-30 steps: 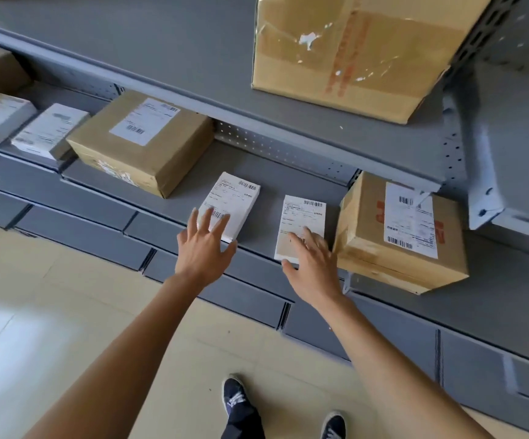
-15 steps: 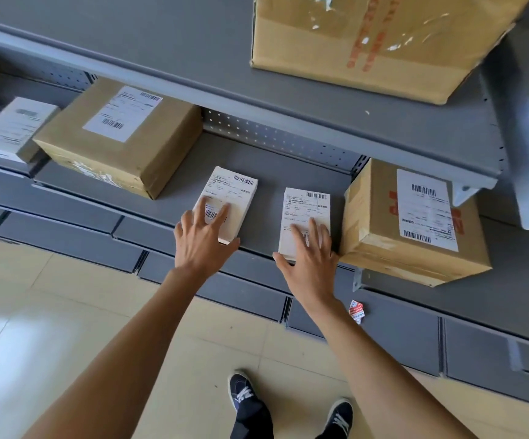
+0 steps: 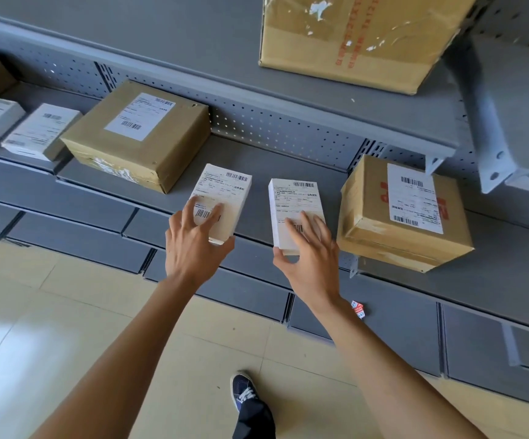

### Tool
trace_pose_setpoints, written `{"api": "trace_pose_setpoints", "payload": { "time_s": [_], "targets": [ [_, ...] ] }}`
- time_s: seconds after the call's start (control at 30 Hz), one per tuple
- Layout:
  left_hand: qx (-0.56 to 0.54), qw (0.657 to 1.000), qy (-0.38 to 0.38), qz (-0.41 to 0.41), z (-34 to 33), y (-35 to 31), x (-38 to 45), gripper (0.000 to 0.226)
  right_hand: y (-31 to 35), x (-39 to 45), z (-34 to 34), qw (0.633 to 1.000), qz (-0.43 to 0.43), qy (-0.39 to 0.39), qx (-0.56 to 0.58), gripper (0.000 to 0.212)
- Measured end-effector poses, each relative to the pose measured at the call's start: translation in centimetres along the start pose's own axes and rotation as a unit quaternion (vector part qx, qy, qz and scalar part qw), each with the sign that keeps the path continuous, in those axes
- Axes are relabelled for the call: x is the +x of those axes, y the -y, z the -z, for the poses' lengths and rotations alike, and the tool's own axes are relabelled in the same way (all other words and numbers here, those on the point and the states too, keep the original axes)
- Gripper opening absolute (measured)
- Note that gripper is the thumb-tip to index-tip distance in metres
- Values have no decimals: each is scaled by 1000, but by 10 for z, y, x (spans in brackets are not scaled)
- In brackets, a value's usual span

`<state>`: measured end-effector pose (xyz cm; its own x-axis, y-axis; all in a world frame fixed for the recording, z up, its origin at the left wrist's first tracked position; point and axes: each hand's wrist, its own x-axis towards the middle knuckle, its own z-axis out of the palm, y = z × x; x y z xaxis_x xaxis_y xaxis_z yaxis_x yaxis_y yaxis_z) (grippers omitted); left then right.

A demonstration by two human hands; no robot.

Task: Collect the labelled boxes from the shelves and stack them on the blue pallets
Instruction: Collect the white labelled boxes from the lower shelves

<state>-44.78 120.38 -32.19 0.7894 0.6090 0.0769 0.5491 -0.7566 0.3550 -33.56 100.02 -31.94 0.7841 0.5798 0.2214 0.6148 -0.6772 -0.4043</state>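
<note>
Boxes [image 3: 222, 201] on shelf [image 3: 257, 160]; both hands [image 3: 193, 248] touching two small ones

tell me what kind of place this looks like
Probably a parcel depot or warehouse storeroom. Grey metal shelving with perforated back panels holds brown cardboard boxes bearing barcoded shipping labels, and the left hand and right hand each reach onto a small white labelled parcel.

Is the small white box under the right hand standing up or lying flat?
Lying flat. The small white box rests on the shelf with its label facing up, and the right hand lies on its near end.
</note>
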Motion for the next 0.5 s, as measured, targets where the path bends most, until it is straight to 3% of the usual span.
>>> {"api": "trace_pose_setpoints", "payload": {
  "time_s": [0.27, 0.5],
  "targets": [
    [-6, 998, -66, -14, 51, -42, -55, 69, 3, -43, 75, 993, 47, -89, 56, 54],
    [-5, 996, -68, -64, 71, -119, -135, 69, -39, -127, 157, 994, 16, -102, 19, 58]
  ]
}}
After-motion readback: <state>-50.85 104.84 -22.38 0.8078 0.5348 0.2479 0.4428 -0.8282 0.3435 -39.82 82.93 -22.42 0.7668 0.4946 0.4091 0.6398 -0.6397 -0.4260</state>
